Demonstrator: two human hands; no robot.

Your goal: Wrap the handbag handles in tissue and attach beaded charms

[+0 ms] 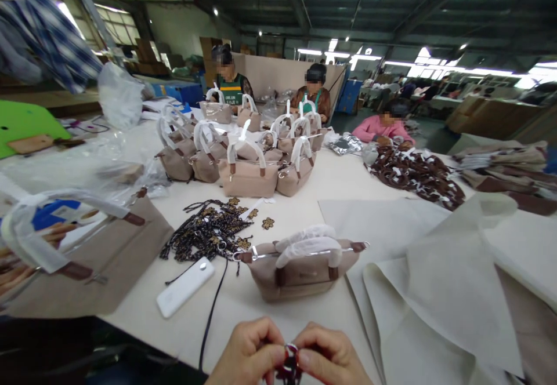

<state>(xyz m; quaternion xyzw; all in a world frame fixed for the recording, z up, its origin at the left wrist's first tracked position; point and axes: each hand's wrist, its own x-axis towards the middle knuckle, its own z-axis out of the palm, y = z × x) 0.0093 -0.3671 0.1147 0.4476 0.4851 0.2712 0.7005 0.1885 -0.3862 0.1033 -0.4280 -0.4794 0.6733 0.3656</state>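
At the near edge, the left hand [250, 350] and right hand [328, 353] pinch a small metal ring [290, 349] on a dark strap piece between their fingertips, above the counter [304, 199]. Further off lie a white power bank [185, 286], a heap of dark charms [206, 231] (tangled), and a taupe handbag [300, 266].

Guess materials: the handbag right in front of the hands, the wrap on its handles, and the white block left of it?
Handbag: likely matte taupe faux leather or coated fabric; smooth, holds its shape. Handle wrap: looks like thin white foam sheet or tissue, soft and crinkled. White block: glossy hard plastic, apparently a power bank with a dark cable nearby.
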